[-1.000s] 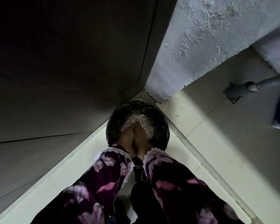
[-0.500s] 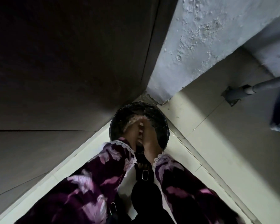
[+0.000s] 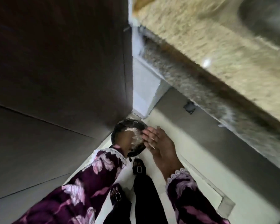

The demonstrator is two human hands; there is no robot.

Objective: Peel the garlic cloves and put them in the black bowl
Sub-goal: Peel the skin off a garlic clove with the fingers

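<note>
My right hand (image 3: 158, 143) has come out of the black bowl (image 3: 120, 126), open and empty. My left hand (image 3: 124, 139) stays in, gripping the garlic skins (image 3: 136, 134), I think.

One black bowl (image 3: 120, 126), two hands — left (image 3: 124, 139), right (image 3: 158, 143)

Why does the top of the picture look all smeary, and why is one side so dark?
Head view: the speckled countertop is streaked by motion blur, with one small glare spot; the cabinet on the picture's left lies in deep shadow; the black bowl and both hands look sharper but dim; the wide lens bends straight edges.
</note>
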